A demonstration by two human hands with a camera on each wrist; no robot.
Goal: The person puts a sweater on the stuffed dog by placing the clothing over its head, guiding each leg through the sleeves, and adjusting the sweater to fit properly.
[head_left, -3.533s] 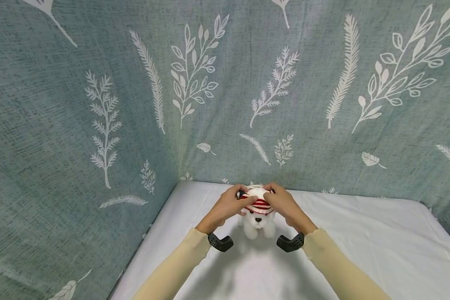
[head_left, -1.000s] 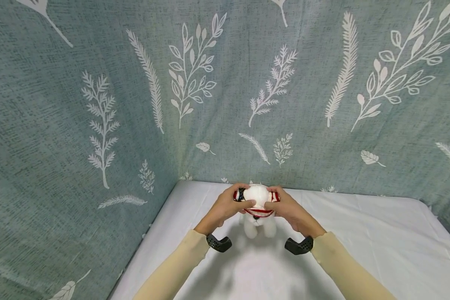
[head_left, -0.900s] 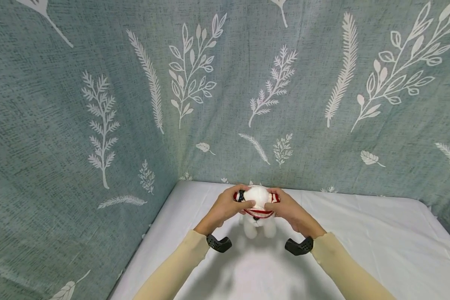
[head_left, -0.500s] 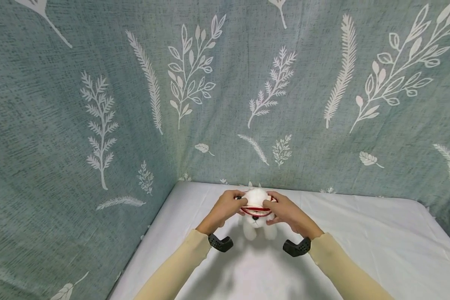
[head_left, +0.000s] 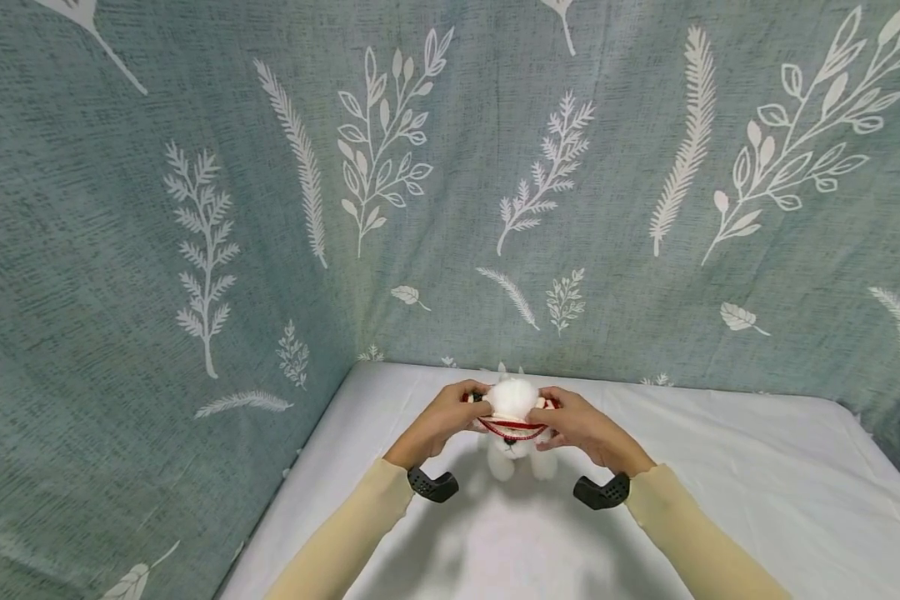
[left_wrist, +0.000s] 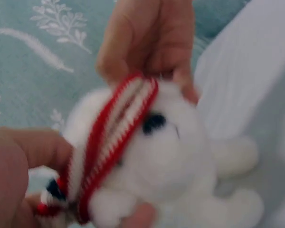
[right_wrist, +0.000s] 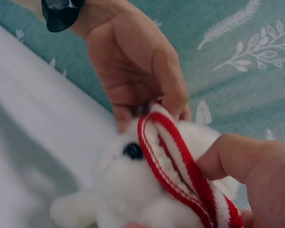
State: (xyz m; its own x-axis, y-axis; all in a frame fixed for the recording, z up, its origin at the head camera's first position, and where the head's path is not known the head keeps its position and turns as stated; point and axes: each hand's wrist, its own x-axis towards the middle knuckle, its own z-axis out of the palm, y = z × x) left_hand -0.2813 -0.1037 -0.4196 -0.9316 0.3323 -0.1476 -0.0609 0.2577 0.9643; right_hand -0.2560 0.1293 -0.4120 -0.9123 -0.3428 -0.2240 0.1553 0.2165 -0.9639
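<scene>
A white plush dog (head_left: 504, 467) stands on the white cloth, facing me, with a black nose (right_wrist: 133, 151). Across its face, just above the nose, runs a folded knitted band (left_wrist: 115, 124) in red and white, with a dark blue part at its left end. My left hand (head_left: 444, 421) pinches the band's left end between thumb and fingers. My right hand (head_left: 581, 425) pinches its other end. The band covers most of the eye area, while the fluffy crown (head_left: 513, 396) shows bare between my thumbs. In the right wrist view, my right thumb (right_wrist: 218, 156) lies against the knit edge.
White cloth (head_left: 720, 483) covers the flat surface under the dog. A blue-green curtain (head_left: 607, 167) with white leaf prints rises close behind it, and another side of it stands at the left. Black wrist devices (head_left: 602, 492) sit on both wrists.
The knitted band, earlier spread over the forehead in stripes, has slid down and folded narrow near the nose. More of the white crown shows. Both hands have lowered slightly and moved apart.
</scene>
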